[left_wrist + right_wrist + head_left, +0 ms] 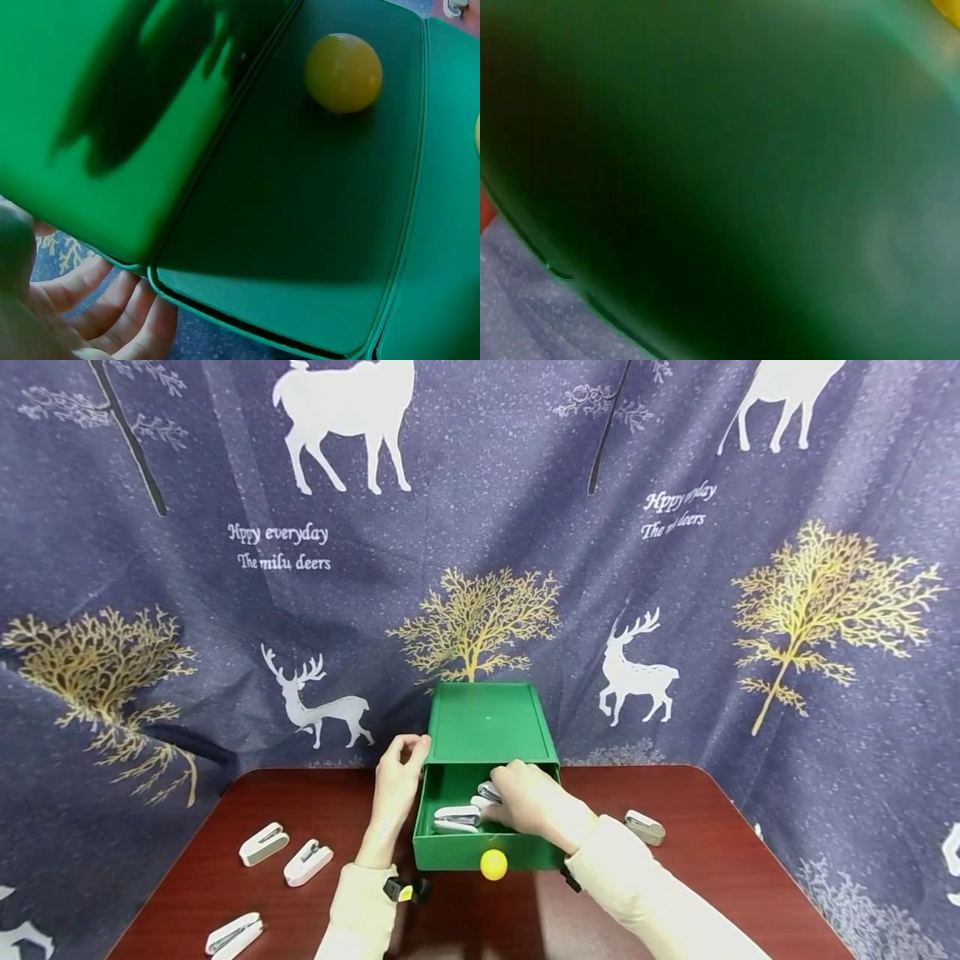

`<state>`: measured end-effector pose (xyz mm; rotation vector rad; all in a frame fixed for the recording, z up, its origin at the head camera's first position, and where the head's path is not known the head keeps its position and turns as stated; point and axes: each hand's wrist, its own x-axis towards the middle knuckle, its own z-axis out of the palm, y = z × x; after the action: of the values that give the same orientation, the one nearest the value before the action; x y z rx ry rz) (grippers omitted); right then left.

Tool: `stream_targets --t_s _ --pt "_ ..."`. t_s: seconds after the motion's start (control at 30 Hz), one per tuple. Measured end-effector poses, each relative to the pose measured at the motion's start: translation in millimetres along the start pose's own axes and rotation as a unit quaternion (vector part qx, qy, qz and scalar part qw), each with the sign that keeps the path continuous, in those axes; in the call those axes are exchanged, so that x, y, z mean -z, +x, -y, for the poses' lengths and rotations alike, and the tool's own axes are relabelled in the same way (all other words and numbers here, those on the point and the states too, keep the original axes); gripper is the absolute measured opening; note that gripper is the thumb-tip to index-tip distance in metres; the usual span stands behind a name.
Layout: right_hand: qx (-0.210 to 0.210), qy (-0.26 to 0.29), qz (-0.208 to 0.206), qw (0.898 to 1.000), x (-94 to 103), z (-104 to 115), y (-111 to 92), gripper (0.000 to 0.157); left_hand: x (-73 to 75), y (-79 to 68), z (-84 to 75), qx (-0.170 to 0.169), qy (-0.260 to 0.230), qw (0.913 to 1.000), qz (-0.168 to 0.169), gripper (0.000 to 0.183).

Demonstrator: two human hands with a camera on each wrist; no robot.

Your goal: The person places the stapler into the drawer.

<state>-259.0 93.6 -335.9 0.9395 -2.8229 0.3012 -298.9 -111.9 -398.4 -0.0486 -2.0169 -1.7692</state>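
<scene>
A green drawer cabinet (491,722) stands at the back of the table with its top drawer (457,853) pulled out. My right hand (534,797) reaches into this drawer and grips a white stapler (489,792), partly hidden by the fingers. Just left of it in the drawer lies another white stapler (457,819). My left hand (397,783) is at the cabinet's left front edge, its fingers (142,319) touching the side. Only the green plastic of the cabinet fills most of the right wrist view; the right hand does not show there.
White staplers (264,843) lie on the left of the reddish-brown table (330,793), and one more stapler (645,827) lies on the right. A yellow knob (493,864) juts from the open drawer's front. Below it, a closed drawer has its own yellow knob (343,73).
</scene>
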Motion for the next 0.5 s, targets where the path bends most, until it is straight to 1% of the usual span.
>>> stream_targets --t_s 0.1,0.17,0.3,0.43,0.5 --pt "-0.006 0.011 -0.001 1.0 0.0 0 -2 0.036 0.6 -4.8 -12.1 -0.002 0.008 1.0 -0.001 0.023" --pt "-0.008 0.018 -0.002 1.0 1.0 0 -4 0.037 0.3 -5.7 -14.7 -0.003 0.012 0.9999 -0.001 0.022" --pt "-0.007 0.038 -0.003 0.999 4.1 -1 -8 0.033 -1.9 0.8 -0.4 0.006 0.009 0.9999 -0.004 0.023" --pt "-0.004 0.067 -0.005 0.998 9.4 -3 -10 0.028 -1.7 5.1 11.7 0.006 -0.001 1.0 -0.004 0.026" --pt "-0.004 0.08 -0.001 0.997 13.5 -5 -12 0.033 -1.2 5.5 13.8 0.003 -0.001 1.0 -0.005 0.027"
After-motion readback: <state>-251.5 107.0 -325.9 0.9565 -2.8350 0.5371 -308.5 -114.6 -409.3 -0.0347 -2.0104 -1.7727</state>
